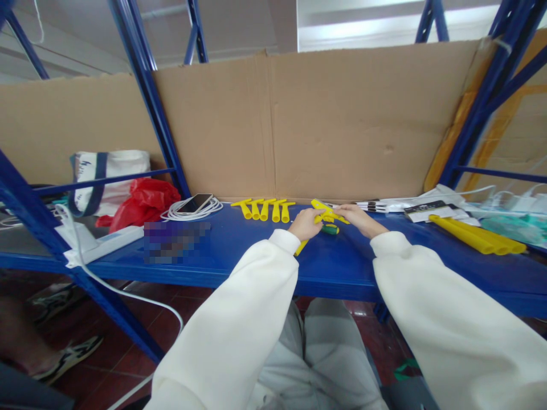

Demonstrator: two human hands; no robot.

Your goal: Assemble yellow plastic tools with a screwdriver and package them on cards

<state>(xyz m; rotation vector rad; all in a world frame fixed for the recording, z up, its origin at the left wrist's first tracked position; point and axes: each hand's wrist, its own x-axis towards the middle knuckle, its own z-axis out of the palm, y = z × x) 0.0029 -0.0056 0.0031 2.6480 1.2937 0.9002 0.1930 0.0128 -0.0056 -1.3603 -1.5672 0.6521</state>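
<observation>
Head view: I have the yellow piece (pixel 327 210) between both hands, over the blue shelf (pixel 239 256) and right of a row of yellow T-shaped parts (pixel 264 212). The left hand (pixel 306 224) is curled around it; the right hand (pixel 358 220) has fingertips at its other side, but I cannot tell whether they pinch. A green handle (pixel 330 229) sits just below. I judge the piece light, stiff plastic, smooth enough to twist, so I'd hold its stem firmly and steady the bar.

Yellow piece (pixel 327 211) partly out of sight behind left fingers (pixel 315 216)
</observation>
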